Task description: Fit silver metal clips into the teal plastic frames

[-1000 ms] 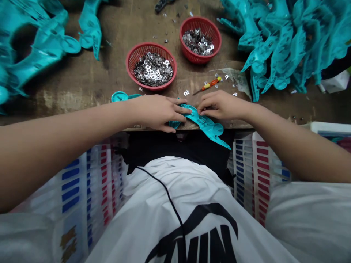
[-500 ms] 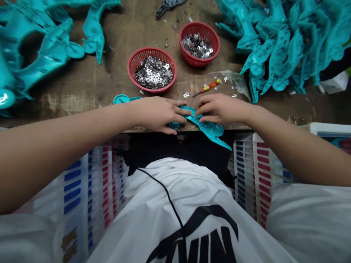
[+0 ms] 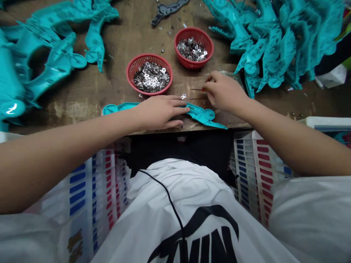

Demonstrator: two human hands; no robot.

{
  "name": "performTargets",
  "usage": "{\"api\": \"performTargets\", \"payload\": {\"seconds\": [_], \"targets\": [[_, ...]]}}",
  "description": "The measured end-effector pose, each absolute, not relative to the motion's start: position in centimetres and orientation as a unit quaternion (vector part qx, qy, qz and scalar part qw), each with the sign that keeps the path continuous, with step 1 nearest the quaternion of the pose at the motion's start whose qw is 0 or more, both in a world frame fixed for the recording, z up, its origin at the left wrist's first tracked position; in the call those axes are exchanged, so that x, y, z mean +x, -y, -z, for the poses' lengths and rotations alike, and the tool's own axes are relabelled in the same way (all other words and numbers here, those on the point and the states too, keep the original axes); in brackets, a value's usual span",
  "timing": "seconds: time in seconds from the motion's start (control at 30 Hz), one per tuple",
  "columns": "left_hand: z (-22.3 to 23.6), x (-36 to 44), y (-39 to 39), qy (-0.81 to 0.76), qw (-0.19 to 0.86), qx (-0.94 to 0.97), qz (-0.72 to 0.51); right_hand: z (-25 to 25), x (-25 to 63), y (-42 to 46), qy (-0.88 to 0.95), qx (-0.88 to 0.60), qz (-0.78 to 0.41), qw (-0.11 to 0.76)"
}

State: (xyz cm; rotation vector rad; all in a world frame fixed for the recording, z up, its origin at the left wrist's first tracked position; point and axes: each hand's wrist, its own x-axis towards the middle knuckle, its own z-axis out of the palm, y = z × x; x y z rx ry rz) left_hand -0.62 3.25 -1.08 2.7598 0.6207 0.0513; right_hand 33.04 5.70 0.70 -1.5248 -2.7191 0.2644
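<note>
A pile of glossy teal mouldings (image 3: 52, 64), curved and ribbed, covers the left of the wooden worktop (image 3: 116, 47). The teal part (image 3: 201, 116) lies along the near edge, a round disc at its left end, its middle hidden by the left hand (image 3: 166, 111) — palm down, fingers slightly parted and pressed flat over it. Behind, a red mesh basket (image 3: 131, 71) brims with shiny stamped clips (image 3: 152, 76); a dull grey moulding (image 3: 167, 10) lies well back from the near edge. One loose clip (image 3: 183, 96) sits just beyond the left fingertips. Next comes a second red basket (image 3: 192, 65), also holding metal pieces. The right hand (image 3: 222, 91) grips a screwdriver (image 3: 196, 89), thin shaft pointing left — handle mostly concealed. Farther right, nested teal shells (image 3: 271, 51) overlap.
</note>
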Motion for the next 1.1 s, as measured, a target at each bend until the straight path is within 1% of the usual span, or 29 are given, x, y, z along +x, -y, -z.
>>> {"api": "performTargets", "payload": {"seconds": [0.13,0.23,0.37,0.57,0.7,0.83,1.0,1.1], "targets": [[0.9,-0.6,-3.5,-0.261,0.148,0.95,-0.084,-3.3,31.7,-4.6,0.884,-0.435,-0.169,-0.011],[1.1,-0.1,-3.0,-0.298,0.145,0.938,-0.101,-3.6,30.8,-4.1,0.894,-0.406,-0.185,-0.025],[1.5,0.2,-2.1,-0.319,0.133,0.934,-0.094,-3.1,30.0,-3.7,0.896,-0.407,-0.17,-0.059],[2.2,0.3,-2.1,-0.288,0.112,0.949,-0.069,-3.9,28.9,-2.4,0.897,-0.412,-0.129,-0.101],[2.9,0.8,-2.4,-0.281,0.09,0.953,-0.063,-5.5,26.9,-0.9,0.877,-0.438,-0.107,-0.167],[3.4,1.4,-2.6,-0.281,0.09,0.954,-0.05,-6.6,24.9,0.9,0.839,-0.484,-0.091,-0.231],[3.6,1.2,-2.7,-0.273,0.099,0.954,-0.072,-5.9,24.9,1.6,0.843,-0.479,-0.063,-0.238],[3.4,1.1,-2.7,-0.269,0.113,0.953,-0.081,-5.3,26.2,0.8,0.846,-0.481,-0.071,-0.218]]}}
